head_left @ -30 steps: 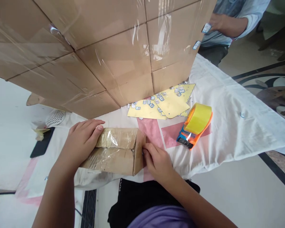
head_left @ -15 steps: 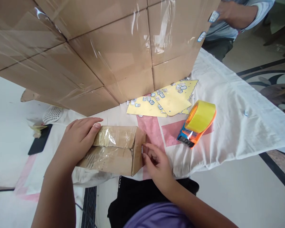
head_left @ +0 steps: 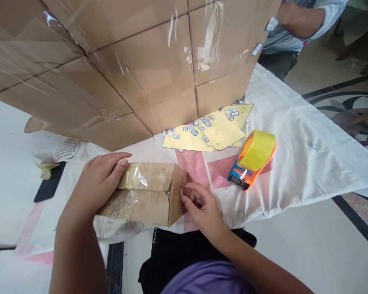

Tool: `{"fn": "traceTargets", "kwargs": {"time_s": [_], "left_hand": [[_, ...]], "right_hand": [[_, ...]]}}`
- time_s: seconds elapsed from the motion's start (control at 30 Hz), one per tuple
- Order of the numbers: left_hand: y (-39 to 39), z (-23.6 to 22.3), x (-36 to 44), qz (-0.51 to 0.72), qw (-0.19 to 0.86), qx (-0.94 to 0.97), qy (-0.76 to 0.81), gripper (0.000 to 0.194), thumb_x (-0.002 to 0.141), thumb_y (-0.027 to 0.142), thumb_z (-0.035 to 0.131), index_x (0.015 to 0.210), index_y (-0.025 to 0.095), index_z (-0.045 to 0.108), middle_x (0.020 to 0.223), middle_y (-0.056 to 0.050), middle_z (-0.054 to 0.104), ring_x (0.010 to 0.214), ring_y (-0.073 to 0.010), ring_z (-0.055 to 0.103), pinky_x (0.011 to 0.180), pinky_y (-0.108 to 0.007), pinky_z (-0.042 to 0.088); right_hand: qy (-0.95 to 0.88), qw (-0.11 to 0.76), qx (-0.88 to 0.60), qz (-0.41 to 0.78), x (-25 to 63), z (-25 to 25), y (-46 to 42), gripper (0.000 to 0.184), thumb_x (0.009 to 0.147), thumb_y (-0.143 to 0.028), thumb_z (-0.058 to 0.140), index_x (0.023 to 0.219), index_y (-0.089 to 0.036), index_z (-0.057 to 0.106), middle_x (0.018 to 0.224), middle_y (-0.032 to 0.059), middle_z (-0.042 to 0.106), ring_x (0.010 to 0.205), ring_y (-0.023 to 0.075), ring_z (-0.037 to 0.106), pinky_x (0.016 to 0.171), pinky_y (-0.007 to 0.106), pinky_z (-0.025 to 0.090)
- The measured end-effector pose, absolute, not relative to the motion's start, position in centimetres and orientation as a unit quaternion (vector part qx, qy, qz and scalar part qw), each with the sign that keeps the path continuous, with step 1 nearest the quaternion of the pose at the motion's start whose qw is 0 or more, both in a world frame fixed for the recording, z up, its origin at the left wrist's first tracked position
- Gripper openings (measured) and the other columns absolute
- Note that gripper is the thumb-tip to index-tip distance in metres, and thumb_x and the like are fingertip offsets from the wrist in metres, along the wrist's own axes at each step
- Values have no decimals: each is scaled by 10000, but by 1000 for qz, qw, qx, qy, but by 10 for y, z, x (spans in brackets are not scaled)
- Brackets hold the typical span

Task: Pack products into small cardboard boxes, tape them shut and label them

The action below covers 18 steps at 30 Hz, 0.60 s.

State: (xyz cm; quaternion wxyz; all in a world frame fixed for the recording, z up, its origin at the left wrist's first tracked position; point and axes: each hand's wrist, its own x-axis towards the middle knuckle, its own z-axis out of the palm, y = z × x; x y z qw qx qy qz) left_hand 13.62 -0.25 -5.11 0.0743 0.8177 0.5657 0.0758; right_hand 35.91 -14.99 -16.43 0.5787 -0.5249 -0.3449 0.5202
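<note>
A small cardboard box (head_left: pixel 147 192), taped along its top seam, lies on the white cloth (head_left: pixel 294 147) at the table's near edge. My left hand (head_left: pixel 99 181) rests on the box's left part, fingers wrapped over its top and thumb along the far edge. My right hand (head_left: pixel 200 206) is at the box's right end face, fingertips pinched on a small sticker (head_left: pixel 182 192) pressed against the cardboard. An orange tape dispenser (head_left: pixel 253 159) with a yellow roll lies to the right of my right hand.
A tall stack of taped cardboard boxes (head_left: pixel 135 65) fills the far side. Yellow sticker sheets (head_left: pixel 208 130) with several small labels lie at its foot. Another person (head_left: pixel 297 20) sits at the far right, arm near the stack. A black item (head_left: pixel 49 181) lies at left.
My right hand has shifted slightly up along the box's end face, fingers curling into a pinch on the sticker. My left hand stays on the box.
</note>
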Motion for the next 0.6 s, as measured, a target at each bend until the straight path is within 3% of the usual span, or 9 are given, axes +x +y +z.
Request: {"fn": "traceTargets", "kwargs": {"time_s": [0.17, 0.3, 0.43, 0.6], "left_hand": [[-2, -51, 135, 81, 86, 817, 565, 508, 1018, 544, 308, 1238, 272, 676, 1304, -42, 696, 1253, -266, 580, 1140, -491, 375], [-3, -50, 136, 83, 83, 815, 567, 517, 1012, 554, 306, 1232, 273, 680, 1295, -49, 701, 1250, -277, 584, 1137, -491, 381], [-4, -48, 137, 66, 86, 815, 569, 538, 1016, 559, 288, 1245, 258, 670, 1319, -63, 689, 1274, -283, 570, 1154, -497, 370], [-4, -49, 136, 61, 89, 821, 560, 524, 1019, 559, 293, 1248, 263, 660, 1315, -58, 684, 1268, -282, 572, 1144, -497, 376]], "right_hand": [[-335, 591, -542, 494, 356, -164, -156, 273, 844, -301, 666, 1054, -148, 749, 630, -56, 458, 571, 108, 459, 531, 226, 408], [-361, 582, -529, 502, 348, -165, -174, 474, 886, -287, 611, 1335, -162, 699, 751, -6, 577, 624, 117, 493, 596, 244, 485], [-386, 535, -518, 544, 342, -162, -196, 617, 900, -227, 559, 1515, -194, 536, 672, -57, 452, 575, 102, 380, 559, 225, 428], [-396, 506, -509, 574, 341, -162, -211, 636, 910, -192, 549, 1543, -216, 495, 678, -63, 425, 609, 108, 409, 603, 244, 418]]}}
